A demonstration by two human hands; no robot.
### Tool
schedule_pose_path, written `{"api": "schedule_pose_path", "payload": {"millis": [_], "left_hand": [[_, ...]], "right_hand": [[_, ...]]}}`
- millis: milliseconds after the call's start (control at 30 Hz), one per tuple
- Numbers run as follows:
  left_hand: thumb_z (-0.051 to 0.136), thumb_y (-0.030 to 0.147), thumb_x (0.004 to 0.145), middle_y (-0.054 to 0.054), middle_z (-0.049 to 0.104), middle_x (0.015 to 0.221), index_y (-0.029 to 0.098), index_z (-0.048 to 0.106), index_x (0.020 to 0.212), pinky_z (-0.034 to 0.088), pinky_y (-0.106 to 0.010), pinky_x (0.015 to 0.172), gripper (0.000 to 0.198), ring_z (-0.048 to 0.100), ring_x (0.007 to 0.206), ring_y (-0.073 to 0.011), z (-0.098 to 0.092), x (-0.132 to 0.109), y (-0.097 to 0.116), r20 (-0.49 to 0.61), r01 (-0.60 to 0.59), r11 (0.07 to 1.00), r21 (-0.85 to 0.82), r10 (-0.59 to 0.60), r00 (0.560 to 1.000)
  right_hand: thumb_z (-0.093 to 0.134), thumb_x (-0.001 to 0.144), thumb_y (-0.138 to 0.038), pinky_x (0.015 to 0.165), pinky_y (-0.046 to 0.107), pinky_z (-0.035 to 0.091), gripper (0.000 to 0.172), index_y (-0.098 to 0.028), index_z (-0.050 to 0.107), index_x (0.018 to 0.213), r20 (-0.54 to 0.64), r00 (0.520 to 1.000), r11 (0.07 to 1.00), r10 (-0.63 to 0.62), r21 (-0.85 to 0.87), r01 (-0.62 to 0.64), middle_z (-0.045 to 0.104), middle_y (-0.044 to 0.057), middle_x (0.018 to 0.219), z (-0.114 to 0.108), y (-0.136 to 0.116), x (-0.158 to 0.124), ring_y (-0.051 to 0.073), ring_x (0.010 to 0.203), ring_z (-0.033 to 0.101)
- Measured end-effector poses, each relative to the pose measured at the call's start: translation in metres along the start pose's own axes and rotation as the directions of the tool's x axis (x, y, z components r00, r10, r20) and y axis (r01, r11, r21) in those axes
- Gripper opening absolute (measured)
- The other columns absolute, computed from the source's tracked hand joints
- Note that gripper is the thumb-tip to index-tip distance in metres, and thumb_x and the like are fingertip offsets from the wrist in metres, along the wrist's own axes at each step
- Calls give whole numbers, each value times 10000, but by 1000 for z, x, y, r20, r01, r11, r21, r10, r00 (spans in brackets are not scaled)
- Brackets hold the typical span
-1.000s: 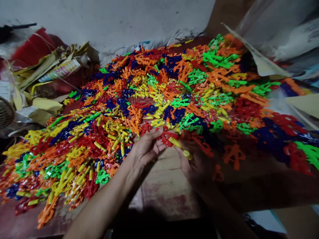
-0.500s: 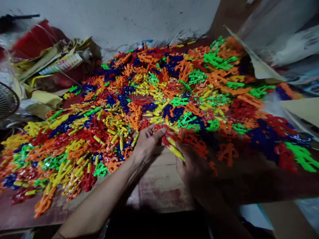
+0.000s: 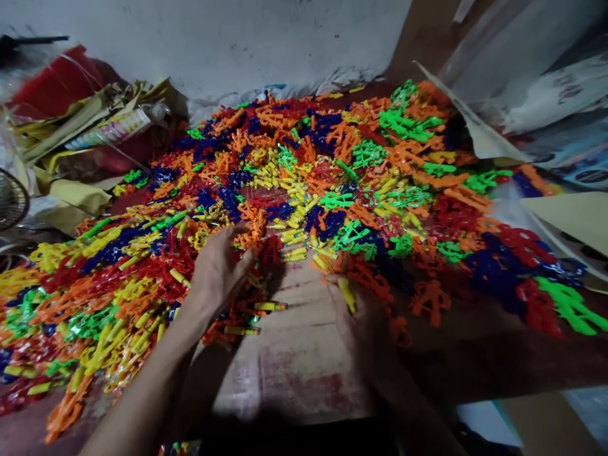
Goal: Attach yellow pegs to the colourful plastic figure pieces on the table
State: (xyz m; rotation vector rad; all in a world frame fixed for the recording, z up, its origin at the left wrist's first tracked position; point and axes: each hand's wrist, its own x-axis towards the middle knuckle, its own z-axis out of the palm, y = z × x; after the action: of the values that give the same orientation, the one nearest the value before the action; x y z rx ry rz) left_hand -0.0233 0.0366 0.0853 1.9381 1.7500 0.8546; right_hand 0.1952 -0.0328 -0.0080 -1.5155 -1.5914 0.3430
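My left hand (image 3: 216,272) is over the left part of the pile, fingers and thumb apart, with nothing visible in its grip. Under and beside it lie red and orange plastic pieces, two with yellow tubes (image 3: 270,306) pointing right. A dark red plastic piece (image 3: 270,250) lies just past my fingertips. My right hand (image 3: 358,320), in shadow, is closed on a small yellow tube (image 3: 348,294) that slants down between its fingers. Other yellow tubes (image 3: 294,254) lie in a cluster between the hands, at the near edge of the pile.
A wide pile of red, orange, blue, green and yellow plastic pieces (image 3: 363,155) covers much of the table (image 3: 289,373). A red bin (image 3: 57,82) and crumpled packaging (image 3: 95,136) stand back left, beside a fan (image 3: 12,199). Plastic sheeting (image 3: 551,95) hangs at right.
My left hand has let go of the red piece held between both hands and moved left onto the pile. My right hand stays near its place, holding a yellow tube.
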Motion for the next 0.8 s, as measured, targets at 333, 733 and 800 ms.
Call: {"api": "schedule_pose_path", "payload": {"millis": [333,733,800], "left_hand": [[576,472,940,-253,695,1096,71,709,1035,485,-421,913,433,652,1102,-372,114,95,72,277,76,930,360,-184,943],[650,208,856,-3,589,543,135,573,676,469,-202,511,208,548,452,-100,100,110,26,472,352,889,-294,-185,862],[599,167,861,-38,649,629,131,566,741,538,-227,568,130,619,512,-117,88,96,25,512,397,812,-428,-145,847]], "right_hand": [[584,940,-279,582,294,407,156,-157,667,990,154,982,839,106,-544,-5,735,111,848,25,8,39,229,718,693],[460,986,-300,738,339,514,258,-154,664,926,87,987,966,-136,-207,152,687,135,894,10,28,41,246,831,661],[434,997,-353,735,333,516,298,-171,655,914,88,987,986,-137,-83,144,685,109,839,4,24,42,233,797,656]]}}
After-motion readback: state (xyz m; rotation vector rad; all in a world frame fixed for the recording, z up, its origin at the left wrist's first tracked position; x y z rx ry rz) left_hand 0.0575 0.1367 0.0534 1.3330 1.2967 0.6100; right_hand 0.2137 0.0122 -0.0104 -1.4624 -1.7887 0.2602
